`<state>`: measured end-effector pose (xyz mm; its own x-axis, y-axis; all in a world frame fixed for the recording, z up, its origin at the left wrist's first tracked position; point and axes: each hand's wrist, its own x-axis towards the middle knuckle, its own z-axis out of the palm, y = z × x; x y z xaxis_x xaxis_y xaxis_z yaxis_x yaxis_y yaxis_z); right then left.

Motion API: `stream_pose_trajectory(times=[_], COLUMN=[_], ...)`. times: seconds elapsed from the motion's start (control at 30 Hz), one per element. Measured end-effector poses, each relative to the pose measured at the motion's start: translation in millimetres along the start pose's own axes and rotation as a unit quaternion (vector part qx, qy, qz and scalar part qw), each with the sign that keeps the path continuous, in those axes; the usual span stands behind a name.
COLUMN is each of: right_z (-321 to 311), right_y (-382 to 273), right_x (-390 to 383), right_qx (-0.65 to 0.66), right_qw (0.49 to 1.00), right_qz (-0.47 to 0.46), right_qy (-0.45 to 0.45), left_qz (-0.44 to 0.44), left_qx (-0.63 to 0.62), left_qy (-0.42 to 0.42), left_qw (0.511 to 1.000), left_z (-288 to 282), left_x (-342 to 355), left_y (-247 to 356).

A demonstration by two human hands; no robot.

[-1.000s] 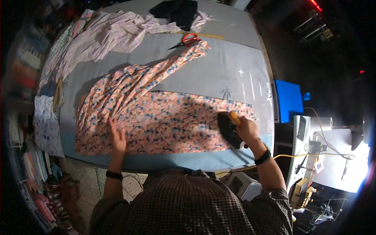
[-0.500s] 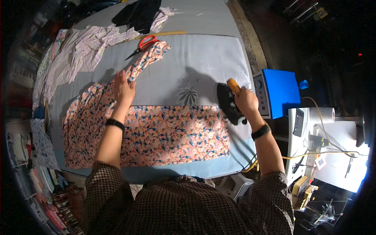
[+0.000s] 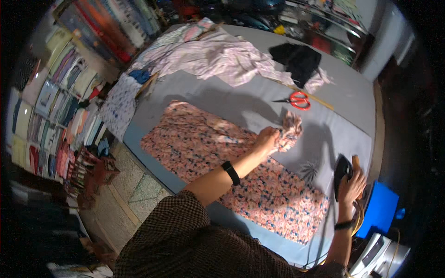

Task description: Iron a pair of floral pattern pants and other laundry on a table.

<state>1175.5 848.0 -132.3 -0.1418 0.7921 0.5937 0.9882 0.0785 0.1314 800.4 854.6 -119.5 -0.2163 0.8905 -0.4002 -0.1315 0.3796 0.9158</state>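
Note:
A floral cloth (image 3: 278,204) in pink, orange and blue lies spread along the near side of the padded table. My left hand (image 3: 267,140) is closed around a narrow, bunched end (image 3: 292,129) of it, above the cloth's far edge. Over at the right, my right hand (image 3: 352,187) grips the iron (image 3: 342,173), which has a dark body and a tan handle; the iron is tilted up beside the cloth's right end. Scissors (image 3: 300,100) with red handles lie beyond my left hand.
Pale striped cloth (image 3: 218,55) and black cloth (image 3: 299,60) lie along the table's far side, near a wooden ruler (image 3: 321,101). A blue box (image 3: 378,208) stands right of the iron. Shelves of folded fabric (image 3: 55,116) rise at the left.
The view has turned left. My left hand, flat on the cloth before, now grasps its bunched end and has drawn it rightward, away from the scissors. The iron stays in my right hand.

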Motion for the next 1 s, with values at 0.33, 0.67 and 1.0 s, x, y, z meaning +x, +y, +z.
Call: stream_pose_trajectory(times=[0.33,0.67,1.0], right_z=[-59.9,-90.5,-141.3], right_y=[-273.7,-380.8,-420.6], right_x=[-98.5,-107.1,-6.4], right_qx=[0.358,0.533,0.512], right_qw=[0.869,0.751,0.761], right_qz=[-0.146,-0.193,-0.286], right_qy=[-0.308,-0.338,-0.278], left_qz=[0.268,0.618,0.357], left_qx=[-0.416,-0.22,-0.256], left_qy=[-0.187,0.051,0.261], left_qw=[0.848,0.753,0.86], left_z=[-138.2,-383.3,-390.4], left_x=[-126.4,-231.7,-131.6], left_y=[203.9,308.9,264.4])
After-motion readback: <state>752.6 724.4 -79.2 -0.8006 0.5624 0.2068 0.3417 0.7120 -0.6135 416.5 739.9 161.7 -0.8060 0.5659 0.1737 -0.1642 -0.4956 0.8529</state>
